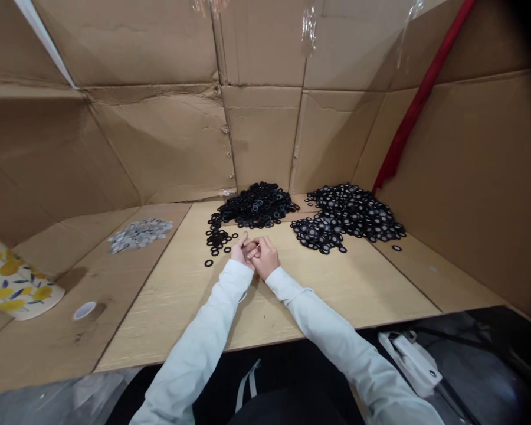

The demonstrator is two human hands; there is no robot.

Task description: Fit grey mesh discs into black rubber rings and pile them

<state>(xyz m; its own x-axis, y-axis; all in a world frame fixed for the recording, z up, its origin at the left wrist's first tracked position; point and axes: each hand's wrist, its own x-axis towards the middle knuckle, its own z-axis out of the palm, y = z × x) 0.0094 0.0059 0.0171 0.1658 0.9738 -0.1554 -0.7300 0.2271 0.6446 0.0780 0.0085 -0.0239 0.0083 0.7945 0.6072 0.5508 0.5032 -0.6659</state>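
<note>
My left hand [241, 251] and my right hand [268, 257] meet over the middle of the wooden board [190, 295]. Their fingers are closed together at the tips; whatever is between them is too small and hidden to make out. Just left of my left hand lies a loose scatter of black rings [216, 239], with a single black ring [209, 263] nearer me. Behind both hands rises a heap of black rings [261, 203]. To the right of my right hand spreads a heap of black rings with grey centres [354, 212].
Flat grey discs [140, 235] lie in a pile at the left. A roll of white tape [84, 310] and a flower-patterned container [22, 283] stand nearer the left edge. Cardboard walls [261, 130] enclose the back and sides; a red strip [413, 112] hangs at right.
</note>
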